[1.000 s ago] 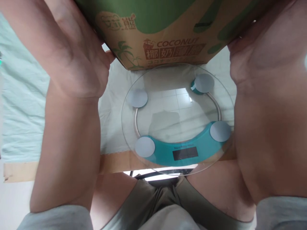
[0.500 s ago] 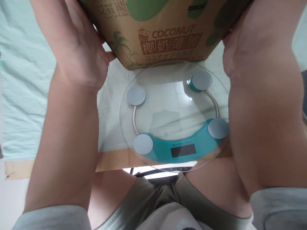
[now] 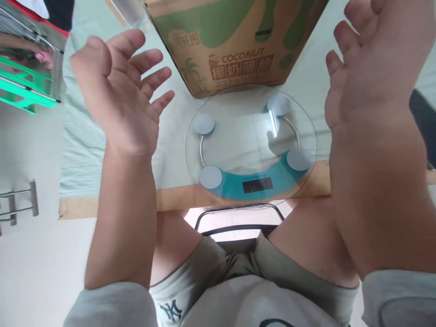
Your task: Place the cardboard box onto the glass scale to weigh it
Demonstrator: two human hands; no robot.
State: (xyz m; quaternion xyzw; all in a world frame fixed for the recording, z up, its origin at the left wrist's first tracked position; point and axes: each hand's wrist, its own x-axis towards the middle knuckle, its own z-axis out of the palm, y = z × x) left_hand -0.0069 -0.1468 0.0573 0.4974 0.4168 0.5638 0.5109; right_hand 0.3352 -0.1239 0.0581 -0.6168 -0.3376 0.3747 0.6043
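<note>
A brown cardboard box [image 3: 238, 41] with green patches and the word COCONUT stands at the back of the table, its top cut off by the view. In front of it lies a round glass bathroom scale [image 3: 238, 141] with four-cornered silver pads, a teal band and a dark, blank display. My left hand [image 3: 126, 91] is raised to the left of the box, palm up, fingers spread and holding nothing. To the right of the box, apart from it, my right hand [image 3: 361, 68] hangs with its fingers loosely apart and nothing visible in them.
A pale green cloth [image 3: 85, 168] covers the table, whose wooden front edge [image 3: 177, 197] shows near my thighs. Clear plastic [image 3: 131, 11] lies behind my left hand. A green stool [image 3: 29, 86] and a metal rack [image 3: 18, 204] stand at the left.
Both hands have let go of the box and moved apart from its sides. The box now stands behind the scale, and the view takes in more at the left.
</note>
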